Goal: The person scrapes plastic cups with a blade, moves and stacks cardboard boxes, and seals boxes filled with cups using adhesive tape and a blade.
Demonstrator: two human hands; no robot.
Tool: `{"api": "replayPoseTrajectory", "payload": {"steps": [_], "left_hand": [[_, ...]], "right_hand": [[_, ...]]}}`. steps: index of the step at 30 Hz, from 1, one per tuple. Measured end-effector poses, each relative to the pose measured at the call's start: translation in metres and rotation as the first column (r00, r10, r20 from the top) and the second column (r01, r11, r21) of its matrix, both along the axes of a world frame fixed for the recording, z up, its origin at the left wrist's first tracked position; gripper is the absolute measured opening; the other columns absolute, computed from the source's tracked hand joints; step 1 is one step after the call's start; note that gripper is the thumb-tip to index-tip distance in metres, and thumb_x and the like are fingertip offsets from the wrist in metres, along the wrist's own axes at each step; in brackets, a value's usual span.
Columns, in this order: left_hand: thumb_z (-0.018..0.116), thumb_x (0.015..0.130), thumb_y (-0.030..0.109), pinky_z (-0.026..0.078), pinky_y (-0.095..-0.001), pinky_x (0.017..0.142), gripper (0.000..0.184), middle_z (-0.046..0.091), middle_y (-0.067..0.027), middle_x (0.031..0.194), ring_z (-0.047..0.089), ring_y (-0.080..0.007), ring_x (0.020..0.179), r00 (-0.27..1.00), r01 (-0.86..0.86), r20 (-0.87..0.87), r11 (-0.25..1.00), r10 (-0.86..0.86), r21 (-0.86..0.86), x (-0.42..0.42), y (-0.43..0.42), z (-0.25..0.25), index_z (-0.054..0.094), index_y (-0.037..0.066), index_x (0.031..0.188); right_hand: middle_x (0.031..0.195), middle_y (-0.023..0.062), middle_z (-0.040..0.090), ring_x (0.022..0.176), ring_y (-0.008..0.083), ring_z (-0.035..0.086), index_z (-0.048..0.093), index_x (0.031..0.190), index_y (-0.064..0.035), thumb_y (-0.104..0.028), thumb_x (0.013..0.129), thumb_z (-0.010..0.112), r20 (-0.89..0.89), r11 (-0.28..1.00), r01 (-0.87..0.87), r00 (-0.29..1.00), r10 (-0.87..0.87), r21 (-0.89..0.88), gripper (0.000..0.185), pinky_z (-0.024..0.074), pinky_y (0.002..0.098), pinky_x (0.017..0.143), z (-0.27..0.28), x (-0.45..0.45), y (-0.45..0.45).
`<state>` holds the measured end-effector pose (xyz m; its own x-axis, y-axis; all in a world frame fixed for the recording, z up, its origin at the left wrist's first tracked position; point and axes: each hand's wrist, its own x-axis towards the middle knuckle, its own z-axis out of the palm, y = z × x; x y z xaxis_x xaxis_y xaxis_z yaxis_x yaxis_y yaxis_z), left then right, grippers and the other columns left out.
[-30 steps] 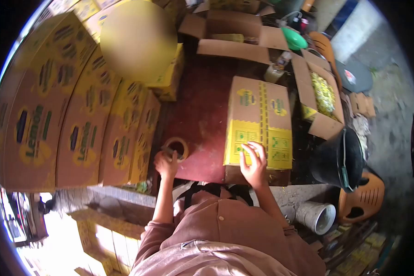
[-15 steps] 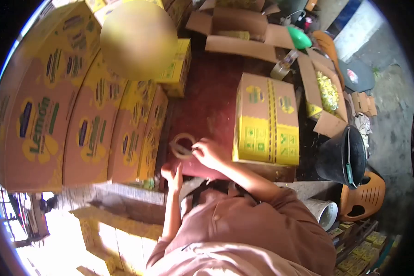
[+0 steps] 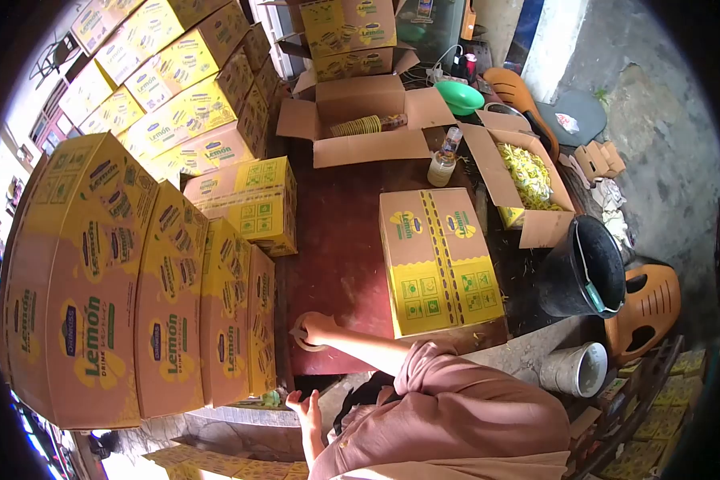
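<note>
My right hand (image 3: pixel 320 328) closes on a roll of tape (image 3: pixel 302 339) over the near left part of the red tabletop (image 3: pixel 336 216). Below it, off the table's near edge, my left hand (image 3: pixel 306 406) has its fingers apart and holds nothing. Right of the tape roll lies a closed lemon drink carton (image 3: pixel 436 260), with a dark dashed strip along its top seam. Several more cartons (image 3: pixel 164 320) stand in a row close to my left hand.
Behind are an open carton (image 3: pixel 372 152) with stacked cups, a bottle (image 3: pixel 442 164) and a green bowl (image 3: pixel 460 98). To the right stand an open box of yellow packets (image 3: pixel 526 172), a black bucket (image 3: pixel 582 268), a white bucket (image 3: pixel 576 370) and an orange chair (image 3: pixel 644 312).
The view has shifted, so the table and boxes sit lower and further left. My right hand has moved over the tape roll. The fingers of my left hand have spread.
</note>
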<state>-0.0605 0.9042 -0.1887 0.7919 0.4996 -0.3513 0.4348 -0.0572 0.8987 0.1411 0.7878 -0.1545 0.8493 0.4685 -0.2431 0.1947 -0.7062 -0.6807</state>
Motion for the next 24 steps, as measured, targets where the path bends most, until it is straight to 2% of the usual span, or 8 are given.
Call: {"api": "replayPoseTrajectory", "payload": {"steps": [4, 8, 12, 14, 15, 18, 20, 24], "left_hand": [[0.062, 0.076, 0.012, 0.040, -0.0333, 0.075, 0.054, 0.033, -0.0142, 0.113, 0.050, -0.0205, 0.085, 0.999, 0.034, 0.040, 0.999, -0.034, 0.011, 0.005, -0.001, 0.006, 0.023, 0.006, 0.113], [0.059, 0.076, 0.007, 0.039, -0.0276, 0.070, 0.045, 0.038, -0.0120, 0.108, 0.047, -0.0158, 0.077, 0.961, 0.097, 0.254, 0.994, -0.107, 0.055, 0.017, -0.007, 0.017, 0.029, 0.006, 0.111], [0.055, 0.075, 0.003, 0.038, -0.0240, 0.068, 0.036, 0.041, -0.0107, 0.101, 0.044, -0.0126, 0.077, 0.897, 0.177, 0.353, 0.947, -0.267, 0.267, 0.051, -0.040, 0.065, 0.037, 0.004, 0.106], [0.053, 0.074, 0.001, 0.037, -0.0292, 0.078, 0.038, 0.042, -0.0113, 0.100, 0.044, -0.0190, 0.088, 0.853, 0.254, 0.368, 0.911, -0.370, 0.325, 0.073, -0.056, 0.066, 0.036, 0.001, 0.108], [0.053, 0.074, 0.002, 0.035, -0.0314, 0.084, 0.040, 0.043, -0.0124, 0.100, 0.043, -0.0220, 0.094, 0.821, 0.287, 0.421, 0.916, -0.386, 0.281, 0.084, -0.068, 0.065, 0.036, 0.000, 0.110], [0.056, 0.074, 0.006, 0.034, -0.0351, 0.087, 0.040, 0.044, -0.0156, 0.103, 0.043, -0.0256, 0.098, 0.745, 0.415, 0.376, 0.824, -0.551, 0.386, 0.114, -0.128, 0.103, 0.039, -0.001, 0.110], [0.058, 0.074, 0.019, 0.031, -0.0390, 0.088, 0.044, 0.044, -0.0173, 0.106, 0.043, -0.0310, 0.100, 0.573, 0.432, 0.352, 0.637, -0.740, 0.638, 0.130, -0.158, 0.096, 0.041, 0.000, 0.109], [0.061, 0.070, 0.032, 0.025, -0.0430, 0.093, 0.058, 0.039, -0.0159, 0.119, 0.036, -0.0297, 0.111, 0.308, 0.531, 0.148, 0.299, -0.940, 0.793, 0.151, -0.221, 0.107, 0.037, 0.002, 0.114]], "right_hand": [[0.085, 0.0136, 0.062, 0.077, 0.0299, 0.060, 0.064, 0.089, -0.0113, -0.010, 0.063, 0.058, -0.075, 0.992, 0.088, 0.994, -0.082, 0.090, 0.026, 0.0488, 0.0368, 0.067, -0.006, -0.001, 0.002], [0.079, 0.0107, 0.063, 0.070, 0.0210, 0.061, 0.063, 0.089, -0.0073, -0.015, 0.064, 0.066, -0.133, 0.872, 0.182, 0.982, -0.135, 0.454, 0.026, 0.0486, 0.0311, 0.063, 0.010, 0.000, -0.028], [0.070, 0.0050, 0.063, 0.061, 0.0125, 0.059, 0.062, 0.088, -0.0058, -0.021, 0.065, 0.071, -0.158, 0.693, 0.376, 0.920, -0.358, 0.615, 0.029, 0.0470, 0.0275, 0.058, 0.023, -0.009, -0.094], [0.070, 0.0076, 0.061, 0.059, 0.0122, 0.057, 0.056, 0.094, 0.0015, -0.012, 0.072, 0.066, -0.188, 0.475, 0.384, 0.893, -0.410, 0.792, 0.028, 0.0472, 0.0246, 0.054, 0.030, -0.017, -0.137], [0.073, 0.0079, 0.061, 0.059, 0.0120, 0.058, 0.055, 0.094, 0.0027, -0.008, 0.074, 0.063, -0.394, 0.438, 0.509, 0.858, -0.330, 0.741, 0.025, 0.0479, 0.0238, 0.052, 0.059, -0.026, -0.167], [0.073, 0.0080, 0.062, 0.064, 0.0128, 0.060, 0.056, 0.094, 0.0009, -0.006, 0.075, 0.061, -0.213, 0.384, 0.485, 0.795, -0.568, 0.786, 0.021, 0.0492, 0.0244, 0.053, 0.046, -0.032, -0.228], [0.071, 0.0075, 0.062, 0.063, 0.0128, 0.060, 0.056, 0.095, 0.0007, -0.004, 0.071, 0.064, -0.102, 0.436, 0.541, 0.703, -0.704, 0.719, 0.025, 0.0488, 0.0244, 0.056, 0.031, -0.031, -0.265], [0.068, 0.0065, 0.060, 0.060, 0.0111, 0.058, 0.054, 0.103, -0.0021, -0.003, 0.069, 0.066, 0.042, 0.477, 0.633, 0.575, -0.817, 0.610, 0.035, 0.0472, 0.0230, 0.055, 0.046, -0.018, -0.304]]}}
